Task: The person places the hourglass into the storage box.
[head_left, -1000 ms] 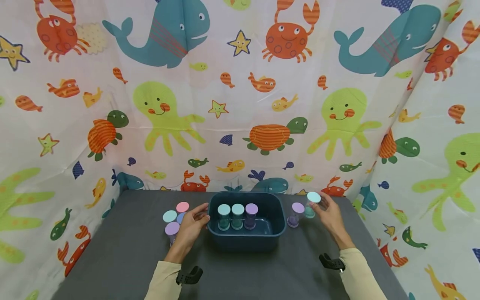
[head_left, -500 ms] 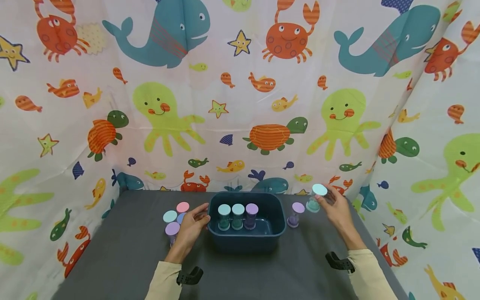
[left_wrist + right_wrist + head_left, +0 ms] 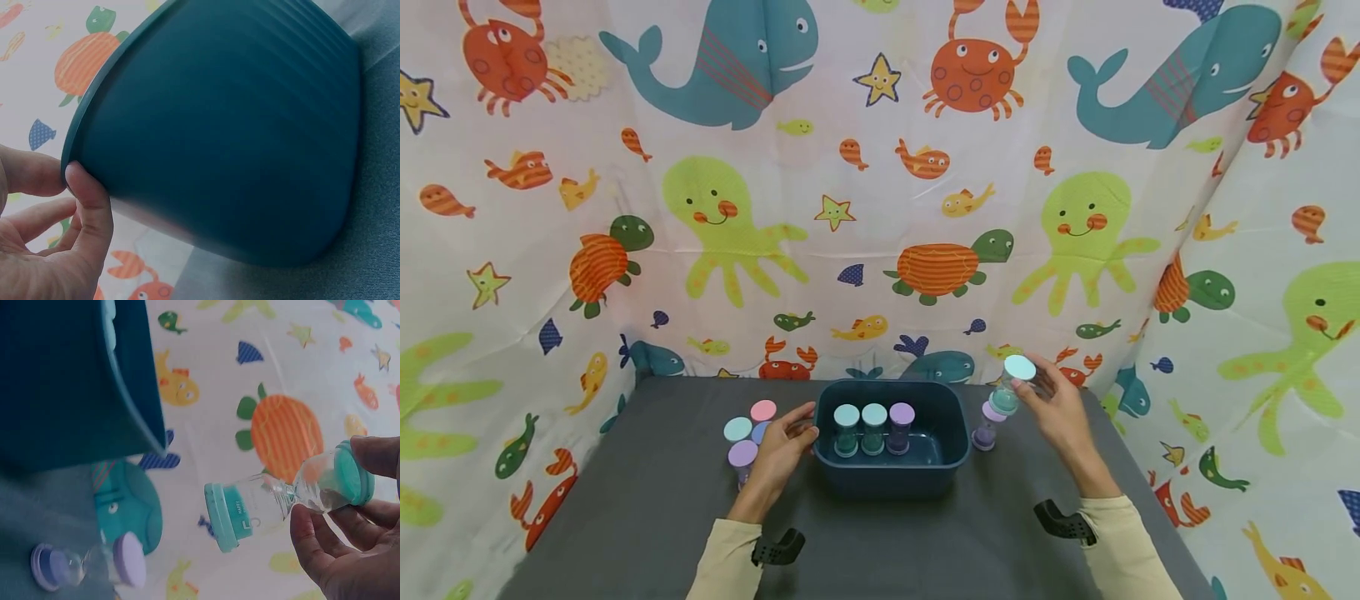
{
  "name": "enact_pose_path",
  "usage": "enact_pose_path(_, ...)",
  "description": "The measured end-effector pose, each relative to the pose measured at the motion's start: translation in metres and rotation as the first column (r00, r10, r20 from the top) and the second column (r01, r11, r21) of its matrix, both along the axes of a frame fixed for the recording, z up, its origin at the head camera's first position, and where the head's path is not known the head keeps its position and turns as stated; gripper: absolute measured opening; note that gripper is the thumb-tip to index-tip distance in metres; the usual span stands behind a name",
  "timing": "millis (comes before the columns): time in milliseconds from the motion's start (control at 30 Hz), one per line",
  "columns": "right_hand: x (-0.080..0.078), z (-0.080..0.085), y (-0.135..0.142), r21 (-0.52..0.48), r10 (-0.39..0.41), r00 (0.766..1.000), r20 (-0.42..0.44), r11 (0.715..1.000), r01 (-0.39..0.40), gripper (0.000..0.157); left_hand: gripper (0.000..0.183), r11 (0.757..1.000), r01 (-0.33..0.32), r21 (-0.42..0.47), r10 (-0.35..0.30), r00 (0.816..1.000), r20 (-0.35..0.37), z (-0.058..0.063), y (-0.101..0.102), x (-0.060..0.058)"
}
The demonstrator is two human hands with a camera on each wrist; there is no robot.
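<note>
In the head view a dark blue plastic bin (image 3: 891, 483) stands mid-table. My left hand (image 3: 778, 450) pinches its left rim; the left wrist view shows thumb and finger on either side of the rim (image 3: 97, 94). Inside are two teal-capped sand timers (image 3: 872, 429) and a purple-capped one (image 3: 901, 428), upright in a row. My right hand (image 3: 1060, 408) holds another teal sand timer (image 3: 1006, 385) in the air right of the bin, slightly tilted. The right wrist view shows fingers at one cap and the waist of this timer (image 3: 253, 509), with a "5" on it.
A purple sand timer (image 3: 985, 429) stands on the table just right of the bin. Several timers with pink (image 3: 763, 410), teal (image 3: 737, 429), blue and purple (image 3: 742, 454) caps cluster to the left, partly behind my left hand. A sea-animal curtain (image 3: 865, 192) hangs behind the grey table (image 3: 910, 558).
My right hand has lifted the teal sand timer off the table and moved it up, then left, over the purple timer. The left hand stays at the bin's rim.
</note>
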State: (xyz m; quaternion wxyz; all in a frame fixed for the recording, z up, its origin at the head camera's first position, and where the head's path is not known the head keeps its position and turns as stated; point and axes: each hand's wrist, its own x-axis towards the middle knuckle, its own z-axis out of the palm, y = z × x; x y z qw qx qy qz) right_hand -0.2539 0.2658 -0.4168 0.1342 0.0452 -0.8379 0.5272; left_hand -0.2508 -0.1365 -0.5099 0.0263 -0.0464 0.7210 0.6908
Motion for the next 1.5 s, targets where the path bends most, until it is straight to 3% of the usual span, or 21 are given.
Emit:
enact_pose_path(400,0.003,0.009,-0.029,-0.079,0.113,0.993,-0.045,0.99,-0.116,0.054,0.045,1.0,-0.009,-0.001,0.009,1.0,-0.007,-0.002,-0.002,-0.001)
enact_pose_path(733,0.009,0.008,-0.042,-0.079,0.127,0.992,-0.022,0.989,-0.128,0.052,0.045,1.0,-0.002,-0.017,0.002,1.0,0.003,-0.001,0.0,-0.002)
enact_pose_path(1167,0.009,0.005,-0.067,-0.177,0.256,0.967,-0.004,0.951,-0.252,0.052,0.045,1.0,-0.008,-0.018,0.008,1.0,0.014,0.001,0.0,-0.001)
enact_pose_path(1500,0.006,-0.009,-0.091,-0.219,0.324,0.946,0.029,0.925,-0.31,0.051,0.044,1.0,-0.014,-0.001,0.014,1.0,0.011,0.001,0.0,-0.001)
